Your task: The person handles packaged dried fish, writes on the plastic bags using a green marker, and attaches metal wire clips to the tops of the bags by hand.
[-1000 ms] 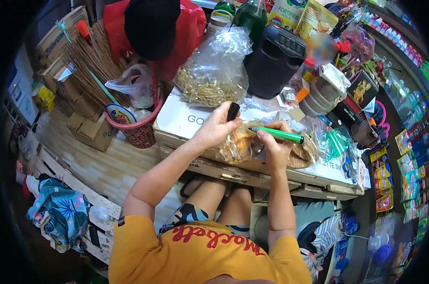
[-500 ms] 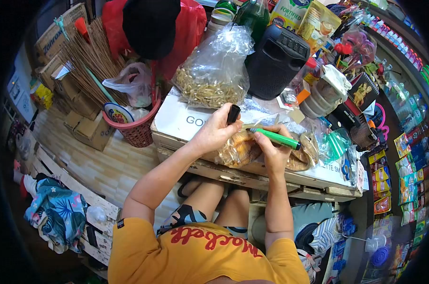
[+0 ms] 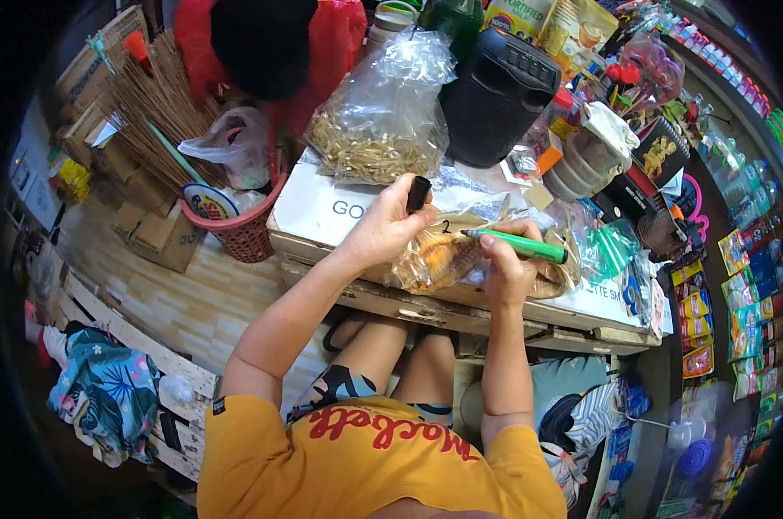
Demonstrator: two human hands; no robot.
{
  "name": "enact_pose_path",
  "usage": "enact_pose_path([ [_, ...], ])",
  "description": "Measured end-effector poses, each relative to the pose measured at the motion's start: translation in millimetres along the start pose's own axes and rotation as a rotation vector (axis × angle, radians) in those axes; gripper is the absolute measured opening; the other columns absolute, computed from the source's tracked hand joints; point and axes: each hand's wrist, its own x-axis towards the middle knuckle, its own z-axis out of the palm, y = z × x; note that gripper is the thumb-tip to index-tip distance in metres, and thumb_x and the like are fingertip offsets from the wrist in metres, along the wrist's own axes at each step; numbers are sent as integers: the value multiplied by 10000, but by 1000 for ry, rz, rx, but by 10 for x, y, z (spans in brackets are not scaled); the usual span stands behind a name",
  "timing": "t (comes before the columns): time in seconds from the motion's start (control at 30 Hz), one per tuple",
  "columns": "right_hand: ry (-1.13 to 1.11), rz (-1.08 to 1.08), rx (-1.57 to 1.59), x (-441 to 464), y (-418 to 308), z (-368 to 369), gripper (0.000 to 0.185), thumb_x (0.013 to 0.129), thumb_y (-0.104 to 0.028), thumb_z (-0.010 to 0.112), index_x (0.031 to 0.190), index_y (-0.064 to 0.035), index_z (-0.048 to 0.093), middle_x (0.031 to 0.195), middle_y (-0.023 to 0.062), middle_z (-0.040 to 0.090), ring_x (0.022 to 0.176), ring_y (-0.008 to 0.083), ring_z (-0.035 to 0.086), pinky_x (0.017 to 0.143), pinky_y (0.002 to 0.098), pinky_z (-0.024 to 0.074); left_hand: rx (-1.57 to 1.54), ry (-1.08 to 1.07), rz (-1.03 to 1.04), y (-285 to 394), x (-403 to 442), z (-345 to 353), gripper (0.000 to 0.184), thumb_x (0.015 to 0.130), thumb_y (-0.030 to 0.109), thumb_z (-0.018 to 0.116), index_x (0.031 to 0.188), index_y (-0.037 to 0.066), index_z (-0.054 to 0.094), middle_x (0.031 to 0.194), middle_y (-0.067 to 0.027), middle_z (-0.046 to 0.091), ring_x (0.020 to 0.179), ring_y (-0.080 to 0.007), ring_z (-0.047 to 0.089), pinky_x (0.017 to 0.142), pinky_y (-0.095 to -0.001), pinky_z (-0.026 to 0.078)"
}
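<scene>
My right hand [image 3: 511, 266] grips a green marker [image 3: 525, 246] like a pen, its dark tip at a clear plastic bag of dried fish [image 3: 434, 258]. A black handwritten "2" [image 3: 446, 227] shows on the bag's upper part, just left of the tip. My left hand [image 3: 387, 223] is closed on the black marker cap [image 3: 418, 194], holding it upright, and rests against the bag's left side. Another plastic bag of brownish contents [image 3: 557, 275] lies partly behind my right hand. Both bags are at the front of the white-topped table [image 3: 309, 208].
Behind the hands stand a bag of small dried fish [image 3: 378, 143] and a black speaker [image 3: 499, 99]. Jars and a pen holder [image 3: 664, 229] crowd the right side. A pink basket [image 3: 240, 227] is on the floor to the left; hanging sachets [image 3: 696, 316] line the right.
The marker tip has moved slightly right along the bag, and a black "2" now shows there. My left hand still holds the cap. The view has shifted a little.
</scene>
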Motion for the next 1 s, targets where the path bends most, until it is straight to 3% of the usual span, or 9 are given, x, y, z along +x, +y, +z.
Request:
enact_pose_path([
  [0.1,77,-117,38,-122,-89,-113,263,672,-66,703,862,1,535,801,73,574,652,134,538,639,257,462,22,54,9,54,-18,11,199,838,-9,566,1006,12,461,876,-18,520,834,-89,500,758,-240,427],
  [0.2,185,-392,-221,-311,-221,-321,306,759,-44,699,1022,18,554,842,97,622,692,148,595,627,227,469,52,93,-6,149,-45,54,195,835,6,570,998,27,464,848,-7,519,801,-86,502,741,-227,421],
  [0.27,316,-440,-157,-262,-352,-557,288,835,-40,623,1110,-5,544,826,109,633,720,137,612,658,229,480,32,141,-6,101,-39,56,179,834,1,563,979,35,464,841,-7,515,783,-85,496,726,-219,417],
  [0.37,551,-413,-576,-49,-377,-1227,274,839,-62,614,1095,-29,524,779,96,617,680,145,592,617,251,477,110,205,30,148,-28,139,97,846,24,553,887,30,466,791,1,478,741,-76,443,682,-225,375],
  [0.47,488,-121,-927,19,-305,-1467,352,788,-133,687,1072,-43,500,771,99,601,674,176,592,619,286,478,181,215,45,113,12,187,82,851,19,543,886,34,471,807,-4,498,762,-79,462,703,-223,383],
  [0.5,423,-105,-968,-6,-337,-1410,485,696,-143,753,1081,-60,470,764,98,585,675,194,584,634,311,474,200,215,47,85,27,185,79,852,14,541,886,37,474,817,-6,509,774,-80,472,712,-222,389],
  [0.67,384,-60,-711,9,-253,-1473,582,619,-34,730,1115,-62,425,868,85,562,718,166,547,663,297,461,174,220,6,63,69,221,83,852,19,543,888,28,469,813,-11,496,769,-92,463,716,-236,386],
  [0.77,428,-186,-568,-13,-281,-1432,563,643,17,687,1122,-61,401,984,88,534,787,150,515,707,270,447,137,224,-19,98,52,224,81,851,20,544,890,27,473,818,-15,494,777,-98,463,724,-242,384],
  [1.0,537,-567,-315,-36,-100,-1284,539,697,99,614,1134,-54,338,996,141,529,920,189,534,866,312,424,51,260,4,139,20,221,83,851,11,549,874,40,475,808,-6,513,756,-85,477,706,-230,391],
])
